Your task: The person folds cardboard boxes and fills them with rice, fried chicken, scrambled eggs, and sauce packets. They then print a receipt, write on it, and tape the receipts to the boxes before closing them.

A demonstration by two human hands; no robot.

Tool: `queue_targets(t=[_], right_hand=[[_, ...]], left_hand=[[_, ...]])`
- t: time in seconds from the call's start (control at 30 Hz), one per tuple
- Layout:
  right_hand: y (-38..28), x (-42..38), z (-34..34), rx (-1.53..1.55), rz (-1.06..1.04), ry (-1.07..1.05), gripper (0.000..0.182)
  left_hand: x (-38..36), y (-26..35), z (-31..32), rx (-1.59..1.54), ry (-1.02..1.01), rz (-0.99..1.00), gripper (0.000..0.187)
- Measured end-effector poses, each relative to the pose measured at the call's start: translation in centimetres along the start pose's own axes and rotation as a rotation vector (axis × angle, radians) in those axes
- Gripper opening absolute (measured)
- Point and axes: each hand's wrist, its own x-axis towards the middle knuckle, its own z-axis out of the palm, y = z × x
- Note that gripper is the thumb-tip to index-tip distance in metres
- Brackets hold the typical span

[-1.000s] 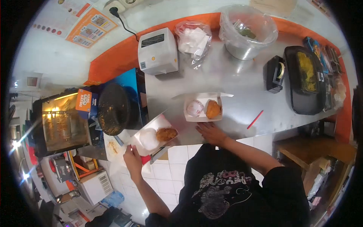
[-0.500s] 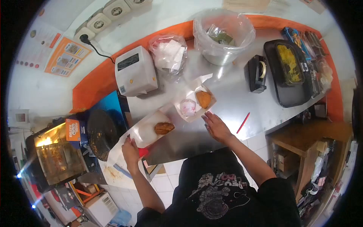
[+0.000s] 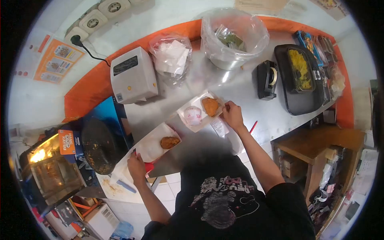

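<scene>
My left hand (image 3: 137, 164) is closed around a red object (image 3: 148, 167), parts of which show on both sides of the fist. It is beside a long white paper box (image 3: 138, 145) holding a piece of browned fried chicken (image 3: 169, 142). My right hand (image 3: 233, 114) is pinched closed, its fingertips right at the right edge of a second open white box (image 3: 196, 127). I cannot tell what the pinch holds. Inside that box are golden fried chicken (image 3: 210, 106) and a round paper-wrapped portion (image 3: 193, 115). A printed slip (image 3: 219, 127) and white sheet (image 3: 237, 143) lie below my right wrist.
A white label printer (image 3: 135, 76), a bag of papers (image 3: 173, 58) and a plastic-lined bucket (image 3: 234, 44) stand along the back. Rightward are a tape dispenser (image 3: 267, 80), black tray (image 3: 296, 105) and red pen (image 3: 253, 127). At left sits a dark round pan (image 3: 98, 148).
My right hand has gone from spread fingers to a pinch, moving up along the box's right side. The printed slip and white sheet have appeared beneath it. The left hand keeps its grip.
</scene>
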Motion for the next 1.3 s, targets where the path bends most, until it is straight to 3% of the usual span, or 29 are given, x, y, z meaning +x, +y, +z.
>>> queue_targets(t=[0.13,0.2,0.23,0.4,0.5,0.53,0.63,0.7,0.73,0.83,0.87,0.97,1.0,1.03,1.1,1.13,1.2,1.3], right_hand=[[3.6,0.2,-1.7,-0.011,0.046,0.013,0.019],[4.7,-0.1,-3.6,0.144,0.168,0.035,0.017],[6.3,-0.2,-3.9,0.147,0.122,0.078,0.017],[5.6,-1.8,-7.1,0.264,0.256,0.078,0.022],[3.8,-4.3,-6.9,-0.103,0.008,0.385,0.017],[3.2,-5.9,-6.3,-0.037,0.023,0.295,0.017],[3.1,-9.2,-3.3,-0.163,-0.380,-0.003,0.029],[3.7,-10.7,-0.1,-0.095,-0.260,-0.212,0.042],[4.2,-11.0,1.0,-0.216,-0.430,-0.216,0.045],[4.8,-11.6,2.1,-0.263,-0.502,-0.193,0.045],[5.3,-11.6,2.3,-0.263,-0.509,-0.198,0.045],[7.3,-10.5,1.5,-0.122,-0.180,-0.163,0.049],[5.7,-9.8,-0.1,-0.127,-0.184,-0.160,0.049],[4.1,-9.5,-1.9,-0.075,-0.054,-0.197,0.050],[7.2,-9.2,-2.7,-0.449,-0.408,-0.096,0.050],[7.2,-9.1,-3.0,-0.454,-0.406,-0.095,0.050],[6.6,-8.9,-3.7,-0.080,-0.128,-0.201,0.045],[6.0,-9.3,-4.7,-0.103,-0.146,-0.125,0.041]], left_hand=[[1.4,3.3,1.7,-0.003,0.022,0.106,0.031],[2.9,5.8,2.6,-0.024,0.006,0.142,0.032],[3.7,6.7,3.5,-0.016,-0.021,0.159,0.033],[7.2,12.6,5.6,-0.014,-0.024,0.282,0.033],[8.5,16.1,5.0,0.052,-0.105,0.266,0.028],[8.9,16.3,5.4,0.055,-0.109,0.266,0.028],[9.9,16.5,7.0,0.038,-0.075,0.337,0.029],[10.2,16.6,7.3,0.044,-0.173,0.319,0.030],[10.3,16.6,7.4,0.047,-0.173,0.316,0.030],[9.9,17.2,7.2,0.013,-0.138,0.357,0.030],[10.0,17.7,7.1,0.013,-0.135,0.352,0.030],[9.8,17.6,6.9,0.030,-0.125,0.383,0.030],[9.8,17.9,6.5,0.053,-0.119,0.427,0.030],[9.6,18.1,6.0,0.048,-0.118,0.431,0.030],[8.1,20.1,2.0,0.137,-0.204,0.375,0.029],[7.2,21.5,-0.4,0.133,-0.206,0.378,0.029],[5.3,24.9,-5.5,-0.168,-0.284,0.476,0.026],[4.8,29.4,-10.3,-0.417,-0.306,0.577,0.026]])
